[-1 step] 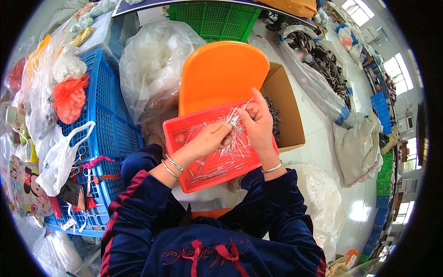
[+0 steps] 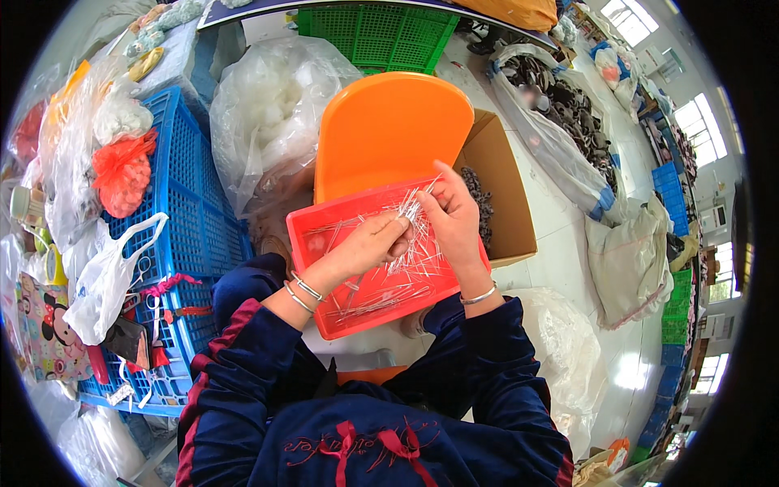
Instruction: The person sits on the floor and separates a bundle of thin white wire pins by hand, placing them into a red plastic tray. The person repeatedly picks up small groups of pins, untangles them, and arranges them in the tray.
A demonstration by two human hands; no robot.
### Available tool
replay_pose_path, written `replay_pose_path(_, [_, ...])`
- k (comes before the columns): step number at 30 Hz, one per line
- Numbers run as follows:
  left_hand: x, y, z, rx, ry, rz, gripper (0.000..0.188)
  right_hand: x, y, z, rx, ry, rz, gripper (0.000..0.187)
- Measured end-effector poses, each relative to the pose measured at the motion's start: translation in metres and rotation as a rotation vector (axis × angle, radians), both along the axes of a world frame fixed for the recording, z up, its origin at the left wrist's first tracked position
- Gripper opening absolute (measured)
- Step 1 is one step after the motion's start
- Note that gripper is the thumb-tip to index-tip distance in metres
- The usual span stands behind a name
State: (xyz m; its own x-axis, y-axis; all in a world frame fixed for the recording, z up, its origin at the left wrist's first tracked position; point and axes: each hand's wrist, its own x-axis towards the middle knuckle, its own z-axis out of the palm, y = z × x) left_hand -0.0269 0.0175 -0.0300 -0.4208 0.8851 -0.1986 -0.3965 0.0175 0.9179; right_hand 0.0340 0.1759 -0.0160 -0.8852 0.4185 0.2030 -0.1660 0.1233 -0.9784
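Note:
My left hand [image 2: 375, 242] is closed around a bunch of thin whitish, see-through strips [image 2: 412, 213], which fan out past its fingertips. My right hand [image 2: 454, 217] is at the bunch's far right side. Its thumb and bent fingers close on the tips of a few strips; the exact grip is too fine to make out. Under both hands a shallow red tray [image 2: 329, 326] sits tilted over my lap. More loose strips [image 2: 377, 300] lie scattered in it.
An orange chair [image 2: 393, 134] stands just beyond the tray, with an open cardboard box [image 2: 510, 191] to its right. Blue crates [image 2: 191, 219] with bags on them line my left. A clear bag of white stuffing [image 2: 272, 122] and a green crate [image 2: 377, 36] are behind.
The forefinger of my right hand has bent down from its raised position towards the thumb. My left hand and the tray have stayed in place.

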Motion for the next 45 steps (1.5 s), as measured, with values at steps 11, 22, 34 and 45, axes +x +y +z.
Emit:
replay_pose_path(11, [-0.003, -0.002, 0.007, -0.007, 0.006, 0.041, 0.028, 0.008, -0.003, 0.003, -0.082, -0.058, 0.063, 0.031])
replay_pose_path(22, [-0.002, -0.002, 0.001, 0.07, -0.044, 0.051, 0.027, 0.007, -0.009, 0.001, -0.012, 0.001, 0.121, 0.01])
replay_pose_path(34, [-0.001, 0.002, -0.003, 0.038, 0.003, 0.137, 0.028, 0.007, -0.006, 0.001, 0.181, 0.043, 0.133, 0.021])
replay_pose_path(45, [-0.002, 0.002, -0.006, 0.046, 0.15, 0.129, 0.029, 0.007, -0.007, 0.011, -0.259, -0.201, 0.218, 0.015])
